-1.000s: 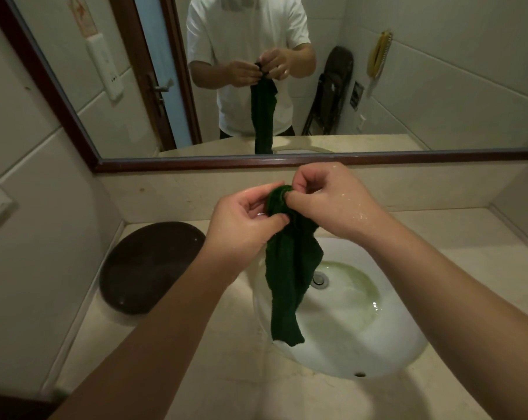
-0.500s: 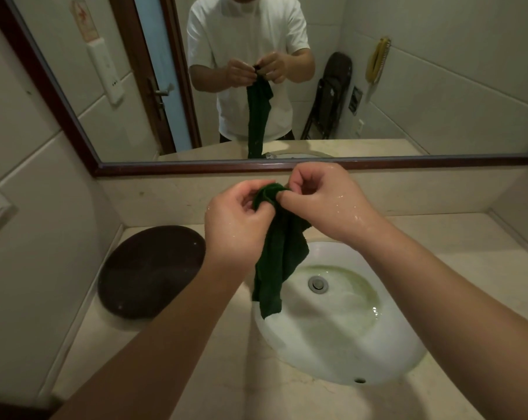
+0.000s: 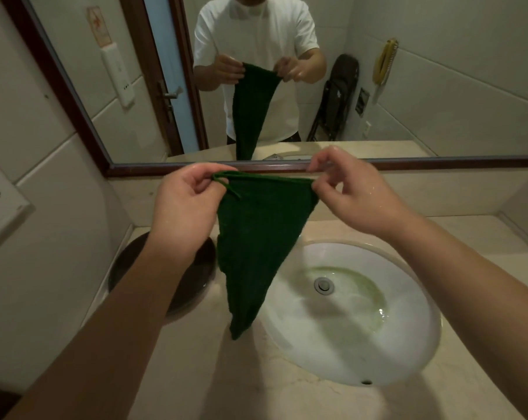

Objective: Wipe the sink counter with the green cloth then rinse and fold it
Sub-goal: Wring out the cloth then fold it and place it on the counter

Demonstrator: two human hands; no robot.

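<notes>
The green cloth (image 3: 256, 237) hangs in the air above the left rim of the white sink (image 3: 408, 344). Its top edge is stretched flat between my hands and it tapers down to a point over the counter (image 3: 287, 389). My left hand (image 3: 186, 213) pinches the cloth's left top corner. My right hand (image 3: 347, 192), wet with drops, pinches the right top corner. Greenish water lies around the sink's drain (image 3: 324, 284).
A dark round lid or dish (image 3: 129, 262) sits on the counter left of the sink, partly behind my left forearm. The framed mirror (image 3: 408, 86) runs along the back wall, with tiled walls close on both sides.
My hands have moved apart from a bunched grip, and the cloth's top edge has opened out wide between them. The view has tilted slightly.
</notes>
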